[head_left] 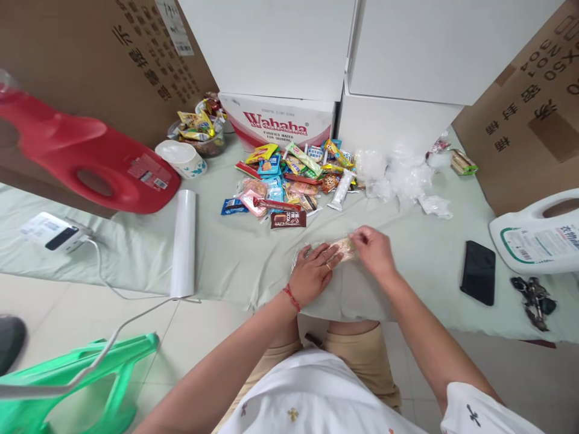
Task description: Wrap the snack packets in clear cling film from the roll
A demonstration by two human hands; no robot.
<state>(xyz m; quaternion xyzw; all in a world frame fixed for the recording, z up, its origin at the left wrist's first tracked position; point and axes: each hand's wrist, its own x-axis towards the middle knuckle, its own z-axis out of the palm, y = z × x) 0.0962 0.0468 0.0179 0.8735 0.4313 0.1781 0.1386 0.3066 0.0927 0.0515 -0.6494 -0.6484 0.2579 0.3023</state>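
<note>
Calling the clear packet [344,248] the middle of my clock: I've got it lying on the pale green cloth [423,259], close to the near edge, with both hands on it. Pale beige stuff shows through the wrapping, but it's too blurry for me to say what it is.

My left hand [312,271] is spread loosely over the 9 o'clock half, palm down, fingers pretty straight, so it's resting on top rather than wrapped round anything. My right hand [373,250] has thumb and fingertips drawn together on the 3 o'clock end in a pinch; how hard it's squeezing, I can't tell from here.

Around that, I see a snack pile [296,181] at 11 with a brown wrapper [288,219] at its near side, and a white-wrapped bar [342,190] at 12. Crumpled clear bags [398,175] sit at about 1. The phone [478,272] is out at 3, with keys [536,301] just beyond it, a bit lower. Over at 9 there's a white roll [184,244], and a paper cup [183,160] sits at 10, right by the big red bottle [104,157]
</note>
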